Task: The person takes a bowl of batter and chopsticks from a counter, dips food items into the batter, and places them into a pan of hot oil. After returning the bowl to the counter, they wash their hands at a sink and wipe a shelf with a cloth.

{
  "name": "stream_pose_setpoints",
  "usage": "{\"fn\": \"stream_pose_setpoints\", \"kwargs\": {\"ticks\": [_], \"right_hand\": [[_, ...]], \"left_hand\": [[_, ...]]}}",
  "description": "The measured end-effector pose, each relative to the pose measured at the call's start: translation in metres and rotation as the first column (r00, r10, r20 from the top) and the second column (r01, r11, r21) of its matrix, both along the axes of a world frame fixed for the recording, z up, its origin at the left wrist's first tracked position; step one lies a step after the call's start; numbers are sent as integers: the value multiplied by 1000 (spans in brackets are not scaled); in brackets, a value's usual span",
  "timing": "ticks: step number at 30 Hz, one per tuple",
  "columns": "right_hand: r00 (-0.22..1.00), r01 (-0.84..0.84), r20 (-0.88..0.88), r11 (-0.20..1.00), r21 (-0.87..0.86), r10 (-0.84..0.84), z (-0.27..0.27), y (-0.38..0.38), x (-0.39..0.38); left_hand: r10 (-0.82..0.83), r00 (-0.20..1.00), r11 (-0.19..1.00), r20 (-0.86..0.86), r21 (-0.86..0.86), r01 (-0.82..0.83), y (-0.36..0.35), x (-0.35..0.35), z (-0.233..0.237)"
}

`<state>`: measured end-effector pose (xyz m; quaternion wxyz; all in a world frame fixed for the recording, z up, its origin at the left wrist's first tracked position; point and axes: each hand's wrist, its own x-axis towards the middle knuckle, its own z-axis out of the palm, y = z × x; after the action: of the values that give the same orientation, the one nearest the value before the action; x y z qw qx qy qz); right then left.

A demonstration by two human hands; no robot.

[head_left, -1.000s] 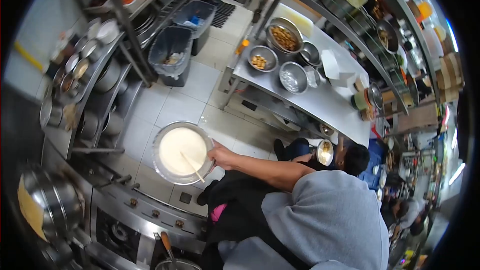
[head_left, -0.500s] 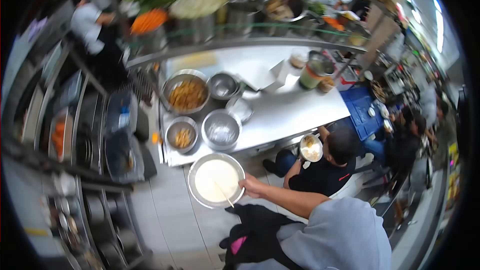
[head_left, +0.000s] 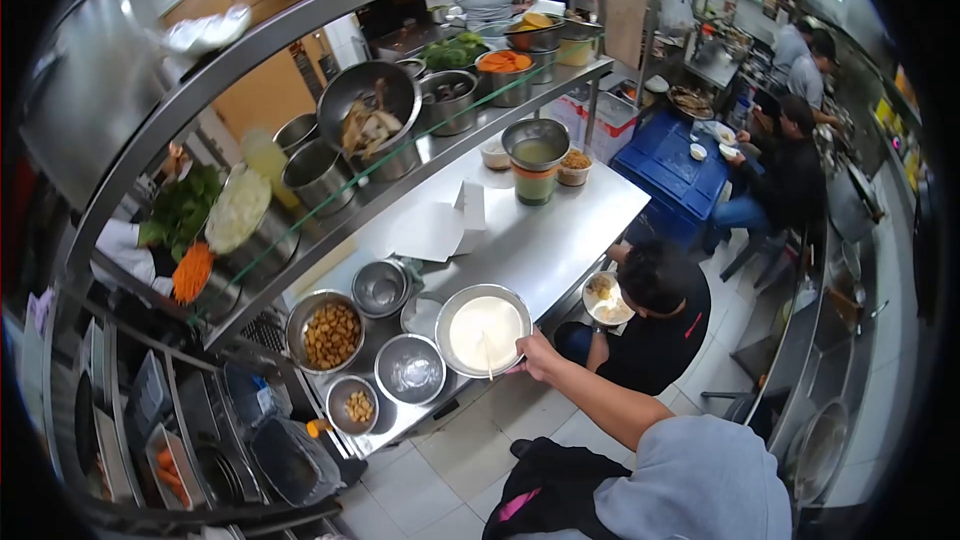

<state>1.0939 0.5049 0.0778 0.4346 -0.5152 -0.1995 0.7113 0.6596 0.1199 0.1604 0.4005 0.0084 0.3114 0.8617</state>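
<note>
My right hand (head_left: 538,356) grips the rim of a metal bowl (head_left: 446,348) on its right side. Pale cream-coloured liquid (head_left: 485,330) fills much of that bowl, and a thin stick (head_left: 488,352) leans in it toward the near rim. The bowl is held level at the front edge of the steel table (head_left: 560,250), beside an empty-looking metal bowl (head_left: 411,370). My left hand is out of view.
Browned chunks fill a bowl (head_left: 325,331) left of mine; a smaller bowl (head_left: 352,406) holds similar pieces. A seated person (head_left: 660,320) with a plate of food is close to my forearm. Overhead runs a steel shelf (head_left: 400,195) carrying pots.
My view has swung right and up. My right hand has carried the bowl of liquid from over the floor to the table's front edge.
</note>
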Motion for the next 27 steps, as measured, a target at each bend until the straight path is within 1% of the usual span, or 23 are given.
{"fn": "stream_pose_setpoints", "kwargs": {"ticks": [1, 3, 4, 6, 8, 10, 12, 14, 15, 16, 17, 18, 19, 20, 21, 24, 25, 26, 27], "right_hand": [[1000, 16, -17, 1000, 10, -15, -9, 11, 5], [997, 56, -51, 998, 14, -55, -25, 31, 11], [994, 77, -77, 997, 16, -76, -27, 36, 13], [989, 121, -86, 993, 17, -119, -36, 47, 13], [980, 166, -108, 986, 2, -165, -43, 59, 10], [971, 199, -137, 980, 4, -197, -40, 63, 5], [957, 240, -166, 971, -6, -237, -37, 61, 0], [941, 242, -251, 970, 21, -229, -39, 60, -4], [933, 238, -283, 971, 26, -222, -36, 57, -6], [930, 249, -285, 968, 29, -231, -33, 54, -8], [922, 225, -330, 974, 26, -204, -32, 53, -9], [911, 201, -373, 979, 26, -177, -30, 52, -6], [909, 213, -371, 977, 29, -187, -28, 49, -5], [901, 244, -346, 965, -99, -263, -27, 42, -5], [888, 274, -312, 934, -230, -337, -27, 31, -3], [876, 305, -312, 924, -232, -368, -20, -38, 5], [881, 277, -323, 930, -244, -347, -35, -58, 10], [888, 261, -313, 930, -258, -336, -19, -82, 20], [869, 229, -393, 948, -222, -302, -13, -101, 35]], "left_hand": [[-18, 1000, 1000, -10, 1, 18, 15, 1, -2], [-99, 995, 995, 29, 22, 98, 40, 9, -3], [-175, 982, 983, 76, 61, 171, 55, 17, 6], [-221, 972, 975, 81, 56, 217, 81, 30, 16], [-229, 969, 973, 89, 56, 225, 102, 39, 23], [-361, 919, 932, 158, 90, 350, 121, 38, 20], [-490, 870, 862, 63, 188, 472, 143, 42, 16], [-527, 850, 832, 9, 210, 514, 167, 34, -10], [-502, 865, 853, -23, 150, 499, 178, 45, -1], [-511, 859, 847, -26, 152, 509, 187, 52, 5], [-553, 833, 827, -20, 114, 551, 197, 59, 9], [-593, 805, 802, -11, 78, 592, 204, 62, 8], [-666, 742, 740, -83, 58, 671, 210, 60, 1], [-675, 733, 731, -81, 57, 680, 216, 67, 1], [-721, 684, 684, -111, 45, 728, 225, 81, 8], [-828, 522, 531, -204, 10, 847, 243, 136, 27], [-869, 451, 452, -202, 40, 891, 246, 165, 40], [-921, 340, 340, -193, 32, 940, 252, 186, 35], [-946, 245, 251, -213, -1, 968, 254, 216, 43]]}}
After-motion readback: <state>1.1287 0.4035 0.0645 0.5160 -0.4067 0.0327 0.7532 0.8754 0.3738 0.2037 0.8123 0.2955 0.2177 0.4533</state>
